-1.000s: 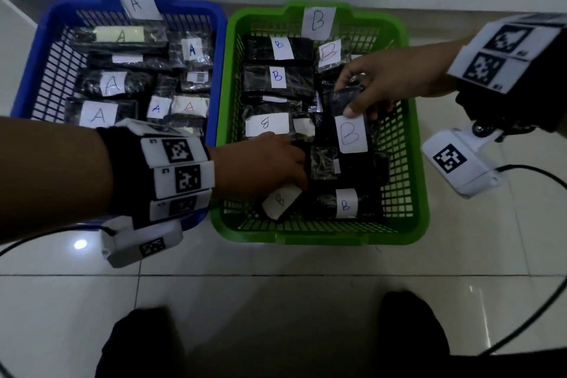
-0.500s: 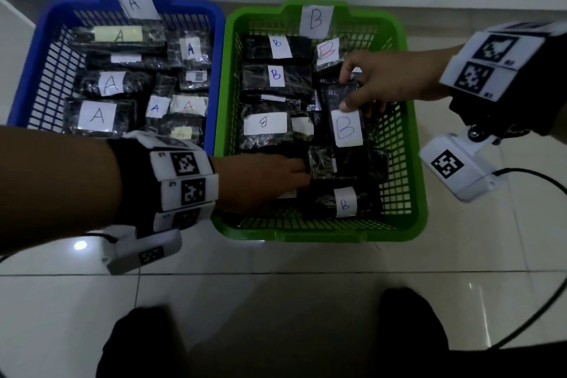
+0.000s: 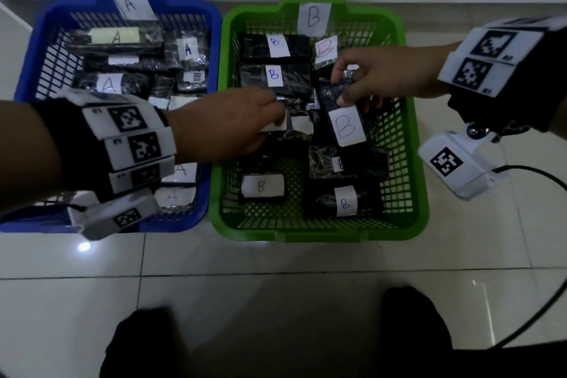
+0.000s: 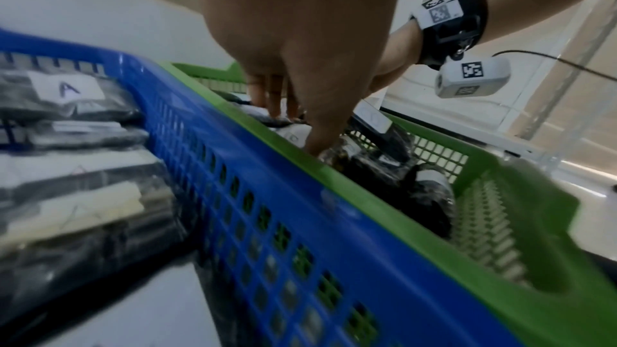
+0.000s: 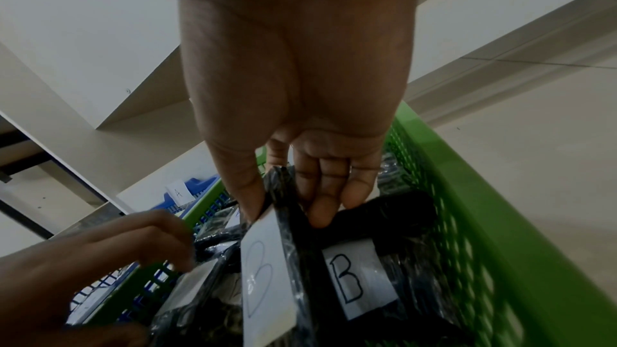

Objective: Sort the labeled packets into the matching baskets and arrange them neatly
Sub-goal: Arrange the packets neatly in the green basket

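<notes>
A green basket [image 3: 319, 235] tagged B holds several black packets with B labels. To its left, a blue basket [image 3: 216, 40] tagged A holds packets with A labels. My right hand [image 3: 340, 92] pinches the top end of a black packet with a big B label [image 3: 348, 127] and holds it tilted above the basket's middle; the right wrist view shows my thumb and fingers on that packet [image 5: 267, 286]. My left hand [image 3: 277, 112] reaches into the green basket from the left. Its thumb and fingers close on a white-labelled packet [image 3: 273, 127] in the middle.
A small B packet [image 3: 260, 187] lies flat at the green basket's front left and another B packet [image 3: 345, 204] at the front right. The baskets stand side by side on a white tiled floor [image 3: 276, 261] against a white wall. A black cable [image 3: 546, 301] trails right.
My left hand let go of the small B packet at the front left and moved up to the middle packet. My right hand kept the big B packet, shifting slightly.
</notes>
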`<state>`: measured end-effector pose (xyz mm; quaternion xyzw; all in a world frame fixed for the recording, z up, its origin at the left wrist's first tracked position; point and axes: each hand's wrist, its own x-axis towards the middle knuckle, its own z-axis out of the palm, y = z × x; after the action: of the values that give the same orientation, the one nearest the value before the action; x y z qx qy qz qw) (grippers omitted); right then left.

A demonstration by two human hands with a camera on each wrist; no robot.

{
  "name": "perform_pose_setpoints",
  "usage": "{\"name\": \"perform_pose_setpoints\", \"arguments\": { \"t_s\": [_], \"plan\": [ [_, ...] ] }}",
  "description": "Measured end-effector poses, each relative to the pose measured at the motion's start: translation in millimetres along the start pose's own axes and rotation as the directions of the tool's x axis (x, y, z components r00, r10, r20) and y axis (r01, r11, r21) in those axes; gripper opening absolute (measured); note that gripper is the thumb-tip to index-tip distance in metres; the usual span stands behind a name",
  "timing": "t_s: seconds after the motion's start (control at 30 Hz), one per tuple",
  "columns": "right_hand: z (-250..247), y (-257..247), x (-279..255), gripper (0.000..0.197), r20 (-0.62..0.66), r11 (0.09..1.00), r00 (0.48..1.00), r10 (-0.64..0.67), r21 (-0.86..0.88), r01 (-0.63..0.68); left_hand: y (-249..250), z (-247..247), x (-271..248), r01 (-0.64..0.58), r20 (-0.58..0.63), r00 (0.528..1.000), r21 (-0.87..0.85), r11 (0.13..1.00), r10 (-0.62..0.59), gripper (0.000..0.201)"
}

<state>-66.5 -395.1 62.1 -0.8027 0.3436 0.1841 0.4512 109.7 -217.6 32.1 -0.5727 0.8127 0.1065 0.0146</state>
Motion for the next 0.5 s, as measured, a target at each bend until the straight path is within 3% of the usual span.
{"name": "perform_pose_setpoints", "arguments": {
  "t_s": [0.17,0.4,0.5],
  "plan": [
    [1,0,1,0.023,-0.004,1.0,1.0,-0.017,0.025,0.017,-13,1,4,0.169,0.066,0.984,-0.009,0.986,-0.168,0.061],
    [5,5,2,0.025,-0.029,1.0,1.0,-0.007,-0.001,0.007,-15,3,6,0.235,0.139,0.958,0.111,0.966,-0.249,0.079],
    [6,5,2,0.025,-0.033,1.0,0.999,-0.01,0.0,0.01,-15,-4,12,0.285,0.188,0.943,-0.03,0.958,-0.274,0.077]
  ]
}}
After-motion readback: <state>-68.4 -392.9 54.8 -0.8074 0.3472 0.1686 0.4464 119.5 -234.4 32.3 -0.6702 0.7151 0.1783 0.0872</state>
